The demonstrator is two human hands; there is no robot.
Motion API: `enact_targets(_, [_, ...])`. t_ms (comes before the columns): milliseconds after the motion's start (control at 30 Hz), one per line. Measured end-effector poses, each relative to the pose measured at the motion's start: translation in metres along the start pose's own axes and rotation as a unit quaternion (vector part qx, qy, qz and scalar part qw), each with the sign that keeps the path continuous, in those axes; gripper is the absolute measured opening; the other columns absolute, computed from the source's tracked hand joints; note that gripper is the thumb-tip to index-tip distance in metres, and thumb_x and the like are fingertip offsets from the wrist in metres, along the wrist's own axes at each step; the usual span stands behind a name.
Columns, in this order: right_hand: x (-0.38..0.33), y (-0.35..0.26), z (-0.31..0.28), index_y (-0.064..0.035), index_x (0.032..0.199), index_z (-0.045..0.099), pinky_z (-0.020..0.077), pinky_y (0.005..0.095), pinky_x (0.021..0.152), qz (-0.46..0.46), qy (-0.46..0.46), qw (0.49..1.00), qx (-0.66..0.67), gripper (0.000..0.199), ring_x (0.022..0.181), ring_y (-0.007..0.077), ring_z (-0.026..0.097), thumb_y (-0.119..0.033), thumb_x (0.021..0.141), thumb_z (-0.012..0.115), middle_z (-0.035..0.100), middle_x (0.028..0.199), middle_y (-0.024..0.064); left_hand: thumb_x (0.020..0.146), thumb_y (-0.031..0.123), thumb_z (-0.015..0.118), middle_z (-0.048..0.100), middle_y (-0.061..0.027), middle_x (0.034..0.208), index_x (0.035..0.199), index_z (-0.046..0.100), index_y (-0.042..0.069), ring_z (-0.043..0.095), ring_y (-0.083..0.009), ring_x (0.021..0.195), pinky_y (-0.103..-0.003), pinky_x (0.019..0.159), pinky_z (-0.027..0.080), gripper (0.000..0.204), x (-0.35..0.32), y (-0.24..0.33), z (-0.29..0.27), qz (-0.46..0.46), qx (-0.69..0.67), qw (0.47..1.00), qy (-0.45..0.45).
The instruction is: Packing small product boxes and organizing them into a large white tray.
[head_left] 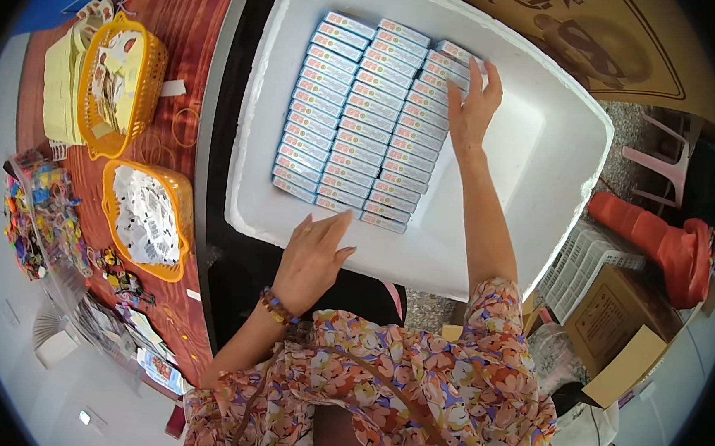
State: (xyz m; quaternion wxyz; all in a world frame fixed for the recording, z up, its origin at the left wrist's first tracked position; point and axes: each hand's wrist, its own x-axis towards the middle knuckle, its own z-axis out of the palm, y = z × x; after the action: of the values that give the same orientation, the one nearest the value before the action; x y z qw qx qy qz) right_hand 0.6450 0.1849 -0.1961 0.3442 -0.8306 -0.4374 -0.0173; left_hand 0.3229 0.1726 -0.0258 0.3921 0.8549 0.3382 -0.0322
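Observation:
Small pale-blue and white boxes (362,128) stand packed on edge in three long rows inside a white foam box (510,229). My right hand (475,107) is over the far end of the right-hand row, its fingers spread, with the thumb and fingertips at the boxes there. At the near end of the rows is my left hand (313,261), fingers stretched out and the fingertips close to the last boxes of the left and middle rows. Whether those fingertips touch the boxes I cannot tell. Neither hand has lifted a box.
On the left, a red-brown table (170,52) bears two yellow baskets (116,152) of paper slips and labels, plus a heap of colourful small items (43,209). Cardboard boxes (616,324), a white crate (587,264) and a pink stool (664,166) stand to the right.

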Motion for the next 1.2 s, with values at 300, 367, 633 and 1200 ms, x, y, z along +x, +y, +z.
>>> enact_targets(300, [0.017, 0.007, 0.015, -0.0169, 0.124, 0.069, 0.0408, 0.0453, 0.104, -0.108, -0.012, 0.985, -0.133, 0.038, 0.122, 0.0386, 0.044, -0.005, 0.088, 0.067, 0.058, 0.127, 0.0113, 0.087, 0.009, 0.067, 0.068, -0.0091, 0.11, 0.125, 0.06, 0.002, 0.065, -0.0251, 0.094, -0.043, 0.103, 0.042, 0.039, -0.01, -0.009, 0.016, 0.024, 0.035, 0.998, 0.054])
enact_targets(367, [0.018, 0.001, 0.017, -0.0167, 0.125, 0.069, 0.0408, 0.0461, 0.104, -0.11, -0.022, 0.98, -0.164, 0.036, 0.121, 0.0388, 0.044, -0.007, 0.09, 0.067, 0.058, 0.128, 0.011, 0.087, 0.006, 0.067, 0.068, -0.01, 0.107, 0.126, 0.061, 0.002, 0.065, -0.0256, 0.095, -0.044, 0.103, 0.043, 0.039, -0.009, -0.008, 0.016, 0.035, 0.043, 0.997, 0.053])
enact_targets(633, [0.013, -0.004, 0.031, -0.0156, 0.128, 0.067, 0.0412, 0.0484, 0.103, -0.03, -0.028, 0.996, -0.079, 0.035, 0.121, 0.0386, 0.045, -0.013, 0.093, 0.065, 0.055, 0.132, 0.0143, 0.087, 0.007, 0.066, 0.069, -0.0082, 0.107, 0.123, 0.062, 0.003, 0.065, -0.0239, 0.095, -0.043, 0.104, 0.041, 0.037, -0.009, -0.008, 0.019, 0.037, 0.043, 0.996, 0.064])
enact_targets(1200, [0.01, 0.003, 0.025, 0.0078, 0.153, 0.018, 0.0284, 0.0399, 0.116, 0.167, -0.121, 0.96, 0.19, 0.076, 0.143, 0.0391, 0.029, -0.034, 0.102, 0.053, 0.021, 0.156, 0.0268, 0.09, 0.013, 0.064, 0.068, -0.0047, 0.098, 0.122, 0.059, 0.004, 0.065, -0.0205, 0.092, -0.045, 0.107, 0.036, 0.033, -0.017, -0.019, 0.032, 0.034, 0.02, 0.994, 0.098])
